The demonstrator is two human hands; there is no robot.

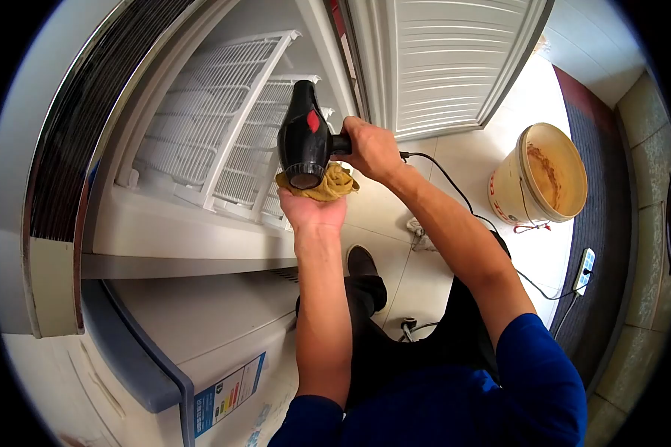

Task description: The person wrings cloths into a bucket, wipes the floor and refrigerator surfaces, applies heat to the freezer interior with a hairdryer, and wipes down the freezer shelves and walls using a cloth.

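My right hand (pixel 374 151) is wrapped round the handle of a black hair dryer (pixel 304 138) with a red patch on its side. Its nozzle end points up toward the freezer compartment, and its round back end faces me. Beneath the dryer, my left hand (pixel 313 211), palm up, holds a crumpled mustard-yellow cloth (pixel 335 183); the cloth and dryer hide most of its fingers. White wire shelves (pixel 209 112) stand inside the open compartment, just left of the dryer.
The ribbed freezer door (pixel 455 63) stands open at the top. On the right are a stained bucket (pixel 525 175) and a power strip (pixel 585 270), with a black cord (pixel 455 182) running across the floor. A white chest appliance (pixel 194 305) with a label sits lower left.
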